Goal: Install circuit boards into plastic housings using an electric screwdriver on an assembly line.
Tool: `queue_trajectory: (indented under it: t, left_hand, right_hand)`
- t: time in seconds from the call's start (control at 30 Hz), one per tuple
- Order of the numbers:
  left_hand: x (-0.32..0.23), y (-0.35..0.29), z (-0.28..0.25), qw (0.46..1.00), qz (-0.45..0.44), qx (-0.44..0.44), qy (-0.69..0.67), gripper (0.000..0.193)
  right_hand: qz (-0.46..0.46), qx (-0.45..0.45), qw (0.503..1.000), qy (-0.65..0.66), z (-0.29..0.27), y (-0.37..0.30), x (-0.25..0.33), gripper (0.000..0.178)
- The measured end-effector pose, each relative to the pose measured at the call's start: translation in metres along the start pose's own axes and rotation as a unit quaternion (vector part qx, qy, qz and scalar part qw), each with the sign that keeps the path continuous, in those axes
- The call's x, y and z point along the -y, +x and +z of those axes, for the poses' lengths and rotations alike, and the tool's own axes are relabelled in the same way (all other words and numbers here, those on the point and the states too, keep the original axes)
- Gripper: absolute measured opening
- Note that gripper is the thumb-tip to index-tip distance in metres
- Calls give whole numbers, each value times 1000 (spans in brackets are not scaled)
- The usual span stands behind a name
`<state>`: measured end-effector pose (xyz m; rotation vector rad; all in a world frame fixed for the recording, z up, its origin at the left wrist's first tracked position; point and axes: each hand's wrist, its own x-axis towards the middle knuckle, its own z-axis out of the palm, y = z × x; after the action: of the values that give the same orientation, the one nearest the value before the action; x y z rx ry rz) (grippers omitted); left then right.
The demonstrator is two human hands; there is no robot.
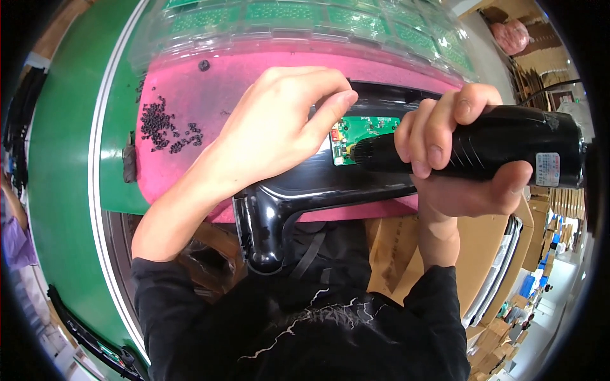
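Note:
My right hand [454, 140] wraps around a black electric screwdriver [502, 140], which lies slanted with its nose pointing left. That nose reaches over a green circuit board [375, 127] seated in a black plastic housing [305, 178]; the bit's tip is hidden. My left hand [286, 120] curls over the housing just left of the board, thumb and index finger drawn together. Whatever they pinch, if anything, cannot be made out. The housing's rounded arm [264, 235] hangs past the near edge of the pink mat [210, 82].
Loose black screws [159, 124] lie heaped at the mat's left. Clear plastic trays [279, 22] with green boards stand along the far side. A green surface with a white strip [95, 127] runs down the left. Cardboard boxes [470, 254] stand at the near right.

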<state>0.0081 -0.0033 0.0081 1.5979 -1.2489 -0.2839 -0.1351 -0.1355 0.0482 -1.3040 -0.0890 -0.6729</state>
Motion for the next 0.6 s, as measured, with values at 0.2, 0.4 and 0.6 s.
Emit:
queue_trajectory:
  t: [0.2, 0.4, 0.6]
  left_hand:
    - [0, -2, -1, 996, 18, 39, 76, 11]
    - [7, -3, 0, 995, 50, 40, 79, 12]
    - [8, -5, -1, 994, 44, 50, 90, 13]
  right_hand:
    - [-29, 91, 995, -26, 3, 4, -9, 75]
    - [-19, 88, 996, -15, 3, 2, -2, 73]
    - [-37, 114, 992, -27, 2, 4, -3, 72]
